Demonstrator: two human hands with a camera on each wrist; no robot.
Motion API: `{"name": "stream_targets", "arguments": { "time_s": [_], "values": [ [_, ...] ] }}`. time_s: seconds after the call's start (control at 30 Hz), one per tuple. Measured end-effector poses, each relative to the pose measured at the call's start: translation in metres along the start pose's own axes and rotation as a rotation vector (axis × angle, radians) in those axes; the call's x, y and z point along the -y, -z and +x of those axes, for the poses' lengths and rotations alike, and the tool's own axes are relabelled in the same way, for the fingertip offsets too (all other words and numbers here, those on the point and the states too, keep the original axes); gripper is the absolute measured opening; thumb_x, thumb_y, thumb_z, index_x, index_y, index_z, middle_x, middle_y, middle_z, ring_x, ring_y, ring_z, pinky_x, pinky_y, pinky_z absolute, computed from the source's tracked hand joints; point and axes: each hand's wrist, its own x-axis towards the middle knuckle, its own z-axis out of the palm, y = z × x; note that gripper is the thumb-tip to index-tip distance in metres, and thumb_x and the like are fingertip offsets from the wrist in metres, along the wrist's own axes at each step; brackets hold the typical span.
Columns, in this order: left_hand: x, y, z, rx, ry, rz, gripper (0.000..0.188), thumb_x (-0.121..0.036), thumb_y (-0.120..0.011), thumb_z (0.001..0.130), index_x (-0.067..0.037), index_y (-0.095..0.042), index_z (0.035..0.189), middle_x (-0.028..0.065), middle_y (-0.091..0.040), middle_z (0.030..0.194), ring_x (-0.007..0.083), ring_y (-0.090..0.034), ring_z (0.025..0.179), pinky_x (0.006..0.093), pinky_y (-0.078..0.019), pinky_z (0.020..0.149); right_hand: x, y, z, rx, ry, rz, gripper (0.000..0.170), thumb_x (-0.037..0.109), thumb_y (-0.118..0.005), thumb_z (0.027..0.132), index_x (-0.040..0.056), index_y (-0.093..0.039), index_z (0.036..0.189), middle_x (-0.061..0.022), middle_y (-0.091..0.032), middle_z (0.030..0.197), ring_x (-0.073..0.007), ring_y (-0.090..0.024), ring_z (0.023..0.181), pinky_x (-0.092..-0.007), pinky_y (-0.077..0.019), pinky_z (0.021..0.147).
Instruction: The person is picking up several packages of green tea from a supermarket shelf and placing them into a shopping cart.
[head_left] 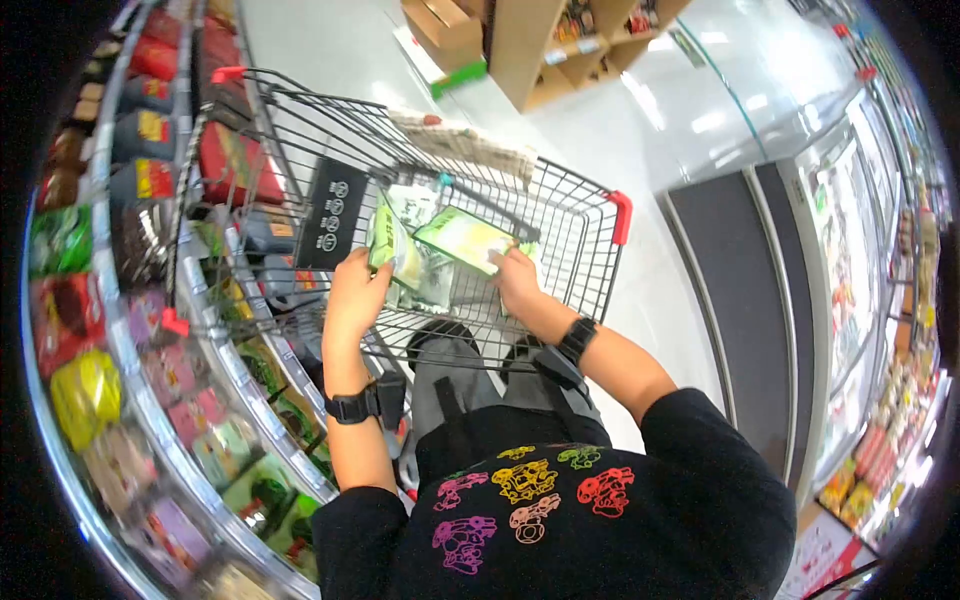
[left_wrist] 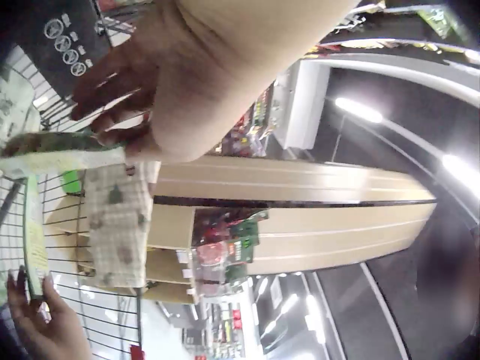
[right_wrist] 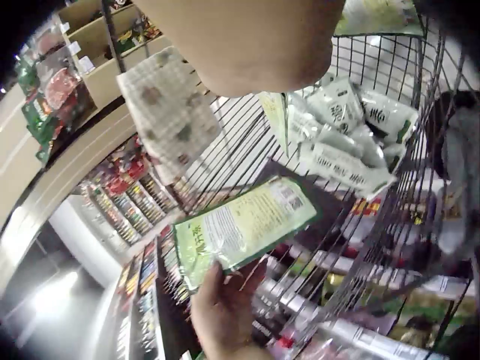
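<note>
Over the basket of a wire shopping cart (head_left: 612, 255), each hand holds a flat green-and-pale-yellow packet. The left hand (head_left: 352, 292) pinches the lower left edge of the left packet (head_left: 393, 250). Printed text and a barcode face the camera on this packet (right_wrist: 244, 223) in the right wrist view. At the right end of the other packet (head_left: 462, 238), the right hand (head_left: 518, 282) grips the edge between thumb and fingers. Several white-and-green packets (right_wrist: 341, 109) lie in the basket beneath and between the hands.
A black sign panel (head_left: 332, 215) hangs on the cart's left side. Patterned cloth (head_left: 465, 140) drapes over its far rim. Stocked shelves (head_left: 150, 300) run close along the left. A freezer case (head_left: 835, 270) stands to the right, a cardboard display (head_left: 540, 50) ahead.
</note>
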Motion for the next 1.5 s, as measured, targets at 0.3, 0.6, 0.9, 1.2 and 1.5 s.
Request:
{"name": "stream_targets", "arguments": {
  "time_s": [0.3, 0.6, 0.9, 1.2, 1.5],
  "values": [
    [-0.096, -0.011, -0.2, -0.281, -0.165, -1.594, 0.035, -0.003, -0.039, 0.078, 0.005, -0.036, 0.112, 0.0147, -0.05, 0.105, 0.0231, -0.054, 0.09, 0.0319, -0.0444, 0.076, 0.106, 0.098, -0.232, 0.489, -0.227, 0.477, 0.032, 0.007, -0.044, 0.08, -0.0023, -0.039, 0.11, -0.0136, -0.045, 0.111, -0.0242, -0.044, 0.103, -0.0338, -0.0344, 0.091],
    [-0.114, -0.006, -0.347, -0.449, -0.401, -1.508, 0.029, -0.006, -0.041, 0.08, 0.007, -0.042, 0.106, 0.013, -0.052, 0.1, 0.0187, -0.053, 0.09, 0.0269, -0.0438, 0.075, 0.11, 0.074, -0.38, 0.906, 0.379, 0.028, 0.024, 0.002, -0.048, 0.078, -0.0034, -0.048, 0.101, -0.0111, -0.052, 0.104, -0.0185, -0.049, 0.098, -0.0317, -0.036, 0.087],
    [-0.066, 0.02, -0.526, -0.706, -0.508, -1.531, 0.029, -0.006, -0.042, 0.079, 0.007, -0.044, 0.105, 0.0143, -0.052, 0.102, 0.0209, -0.052, 0.093, 0.0303, -0.0405, 0.081, -0.007, 0.007, -0.452, 1.201, 0.219, -0.085, 0.022, -0.001, -0.053, 0.074, -0.0037, -0.051, 0.096, -0.0109, -0.054, 0.1, -0.0183, -0.051, 0.092, -0.0301, -0.0389, 0.082],
    [-0.113, 0.025, -0.547, -0.95, -0.449, -1.477, 0.029, -0.006, -0.042, 0.079, 0.007, -0.045, 0.104, 0.0146, -0.053, 0.102, 0.0206, -0.052, 0.092, 0.0314, -0.0403, 0.081, 0.032, -0.036, -0.442, 1.515, 0.639, -0.409, 0.017, 0.004, -0.064, 0.065, -0.0048, -0.059, 0.079, -0.0104, -0.059, 0.082, -0.0154, -0.055, 0.075, -0.0258, -0.0415, 0.069],
    [-0.096, 0.018, -0.531, -0.926, -0.5, -1.511, 0.028, -0.009, -0.043, 0.079, 0.007, -0.046, 0.103, 0.0133, -0.053, 0.1, 0.0198, -0.053, 0.091, 0.03, -0.0406, 0.08, 0.032, -0.027, -0.447, 1.46, 0.69, -0.485, 0.012, 0.003, -0.064, 0.065, -0.005, -0.058, 0.072, -0.0095, -0.058, 0.076, -0.0149, -0.054, 0.071, -0.0251, -0.041, 0.064]
  ]
}}
